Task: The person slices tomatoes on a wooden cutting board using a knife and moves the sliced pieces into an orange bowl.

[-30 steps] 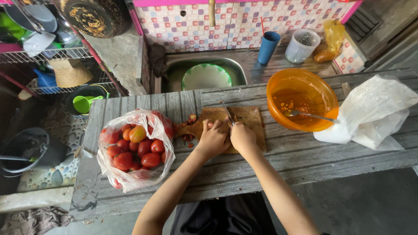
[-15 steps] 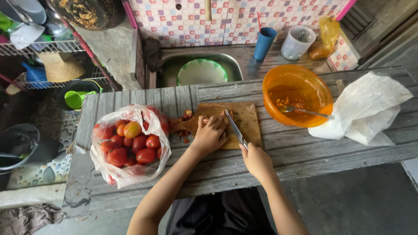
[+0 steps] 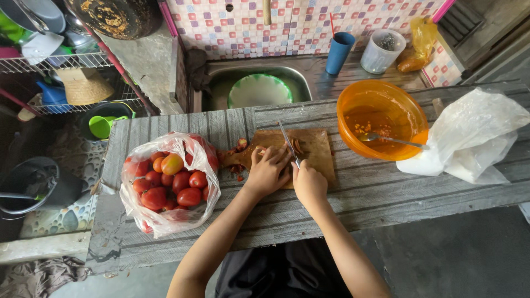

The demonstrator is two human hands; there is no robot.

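Note:
My left hand (image 3: 269, 170) presses down on something on the wooden cutting board (image 3: 317, 148); the piece under its fingers is mostly hidden. My right hand (image 3: 309, 182) grips the handle of a knife (image 3: 287, 142) whose blade lies across the board beside the left fingers. Cut tomato pieces (image 3: 239, 145) and scraps lie at the board's left end. A clear plastic bag of red tomatoes (image 3: 171, 182) sits left of the board on the grey plank table (image 3: 386, 193).
An orange bowl (image 3: 382, 118) with a spoon (image 3: 393, 141) stands right of the board, next to crumpled white plastic bags (image 3: 475, 138). Behind are a sink with a green-rimmed plate (image 3: 259, 90), a blue cup (image 3: 338, 52) and a clear cup (image 3: 381, 51). A dish rack stands at far left.
My right hand swung the knife back from the board's right side to the middle, next to the left fingers. The left hand stayed pressing on the board.

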